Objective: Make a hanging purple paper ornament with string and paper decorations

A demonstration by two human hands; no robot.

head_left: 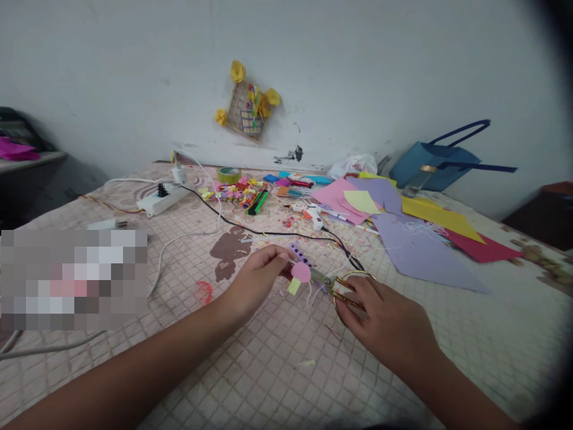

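Observation:
My left hand pinches a small paper craft piece between thumb and fingertips. It shows a rounded pink paper cutout, a pale green tab below it and white string hanging down. A purple strip with dark dots sticks up just behind; whether it is joined to the cutout, I cannot tell. My right hand has its fingers in the gold handles of a pair of scissors. The blades point left and reach to the pink cutout, which hides their tips.
Colored paper sheets spread at the right, before a blue bag and a glass bottle. Small paper cutouts and a tape roll lie at the back. Cables run from a power strip across the patterned tablecloth.

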